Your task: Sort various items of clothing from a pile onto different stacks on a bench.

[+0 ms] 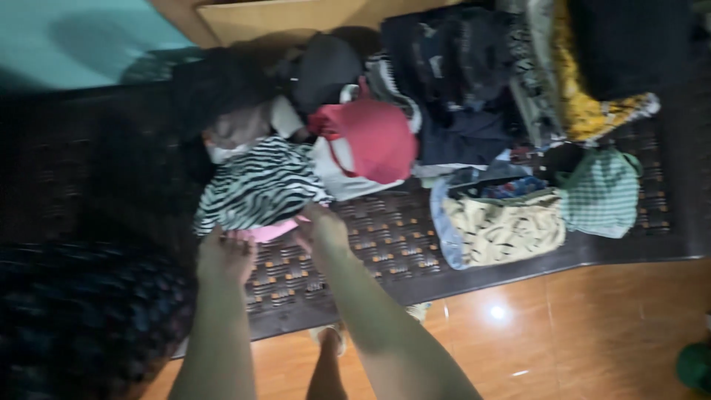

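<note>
Zebra-striped black and white cloth, a garment (259, 189) with a pink lining or second piece showing at its lower edge, is what both hands have hold of. The left hand (226, 255) is closed on that near edge with its grip pinched over the pink strip; the right hand (322, 231) is closed on the same edge just beside it, fingers curled over the fabric. The garment lies bunched on the dark patterned mat (385, 237), its far side touching the heap behind it.

Judged from how things lie, the sorting or folding looks barely begun: the striped piece is still crumpled, and nothing near the hands sits in a tidy stack. Beyond it a red garment (378, 137) rests on white cloth, dark clothes (452, 67) are piled behind, a yellow patterned piece (585, 107) hangs to the right, and a cream printed piece (503, 226) and a green checked one (603, 192) lie nearer the mat's front edge.

Open room is the bare strip of mat between the hands and the cream piece, and the glossy orange floor (592, 326) in front of the mat edge. To the left a dark dotted cloth (81, 318) crowds the space, though the blur hides its edge.
</note>
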